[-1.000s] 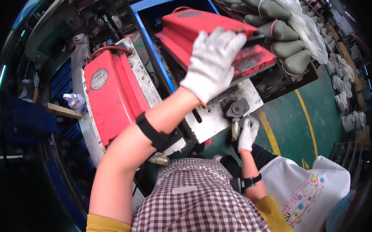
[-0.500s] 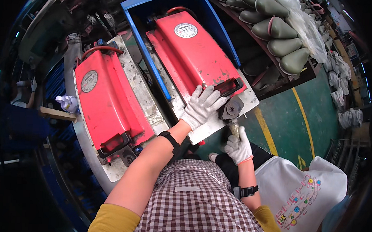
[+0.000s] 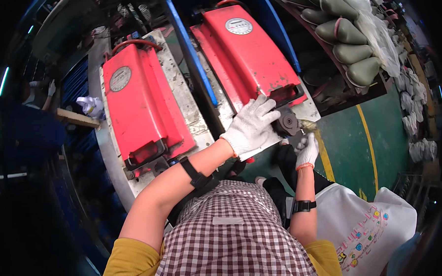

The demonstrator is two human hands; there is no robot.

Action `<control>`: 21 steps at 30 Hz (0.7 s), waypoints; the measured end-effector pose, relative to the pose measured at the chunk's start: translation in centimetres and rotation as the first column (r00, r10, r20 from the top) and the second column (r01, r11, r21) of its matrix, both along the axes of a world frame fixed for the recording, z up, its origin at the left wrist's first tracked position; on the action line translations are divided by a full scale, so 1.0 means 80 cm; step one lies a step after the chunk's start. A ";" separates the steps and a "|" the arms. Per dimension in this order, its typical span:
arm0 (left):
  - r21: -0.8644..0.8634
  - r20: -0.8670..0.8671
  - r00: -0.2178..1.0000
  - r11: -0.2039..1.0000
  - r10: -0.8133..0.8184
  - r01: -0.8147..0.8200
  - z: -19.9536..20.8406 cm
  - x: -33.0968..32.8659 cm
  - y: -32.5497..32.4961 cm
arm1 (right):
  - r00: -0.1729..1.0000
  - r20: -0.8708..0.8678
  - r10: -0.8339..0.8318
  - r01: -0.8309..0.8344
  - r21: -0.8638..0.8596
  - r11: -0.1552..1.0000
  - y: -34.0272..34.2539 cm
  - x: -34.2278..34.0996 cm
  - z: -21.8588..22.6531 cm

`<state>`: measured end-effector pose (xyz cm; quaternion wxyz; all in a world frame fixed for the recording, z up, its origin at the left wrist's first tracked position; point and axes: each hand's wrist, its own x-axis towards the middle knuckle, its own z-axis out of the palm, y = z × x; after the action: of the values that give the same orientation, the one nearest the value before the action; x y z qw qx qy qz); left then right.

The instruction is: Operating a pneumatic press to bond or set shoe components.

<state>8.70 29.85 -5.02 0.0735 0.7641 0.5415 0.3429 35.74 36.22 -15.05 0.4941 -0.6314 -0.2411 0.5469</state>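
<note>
Two red metal-covered machines with round dials lie in front of me, the right machine and the left machine. My left hand, in a white knit glove, lies with fingers spread on the near end of the right machine, beside its black handle frame. A round dark hub sits at that end, with a worn crank handle pointing right from it. My right hand, gloved too, is just below the crank handle, its fingers curled against it; the contact is partly hidden.
A blue frame surrounds the right machine. Olive-green boot-shaped pieces are stacked on a rack at the right. Yellow lines cross the green floor. A white printed cloth lies near my right arm; a white-purple bottle stands at the left.
The crank handle has swung from pointing down to pointing right, my right hand moving up and right with it. My left hand stays on the machine's near end. The view has shifted slightly.
</note>
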 end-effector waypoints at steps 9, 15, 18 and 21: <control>-0.271 0.064 0.809 0.790 0.584 -0.549 0.090 -0.170 -0.249 | 0.486 -0.105 0.868 -0.863 -0.215 0.457 -0.137 -0.132 0.063; -0.337 -0.378 0.770 0.698 0.514 -0.632 0.051 -0.195 -0.293 | -0.297 0.346 0.890 -0.955 -0.132 -0.267 -0.170 -0.267 0.103; -0.630 -0.395 0.779 0.474 0.487 -0.615 0.060 -0.196 -0.246 | -0.465 0.470 0.750 -0.885 -0.217 -0.412 -0.208 -0.323 0.081; -0.787 -0.233 0.829 0.402 0.508 -0.468 0.044 -0.219 -0.245 | -0.514 0.511 0.689 -0.857 -0.275 -0.436 -0.222 -0.336 0.082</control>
<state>-8.86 10.23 -1.49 0.3266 0.4402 0.8331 0.0746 8.88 18.43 -8.49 -0.1837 -0.1530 -0.8533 0.4634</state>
